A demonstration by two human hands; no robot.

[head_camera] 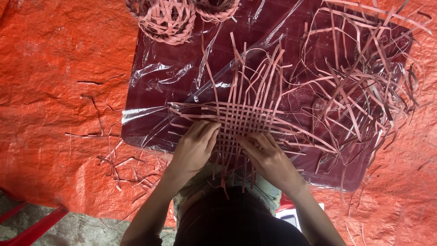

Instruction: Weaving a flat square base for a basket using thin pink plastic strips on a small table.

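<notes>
A flat woven lattice of pale pink strips (243,119) lies on a dark maroon board wrapped in clear plastic (177,82). Loose strip ends fan out from it on all sides. My left hand (195,148) rests on the lattice's near left edge, fingers bent and pressing the strips. At the near right edge my right hand (266,157) pinches strips between fingertips. Both hands touch the weave.
A tangled heap of loose pink strips (364,77) covers the board's right side. Two small woven baskets (166,18) sit at the far edge. Stray strips (118,164) lie on the orange tarp (50,91) at left. A red frame (27,228) shows at bottom left.
</notes>
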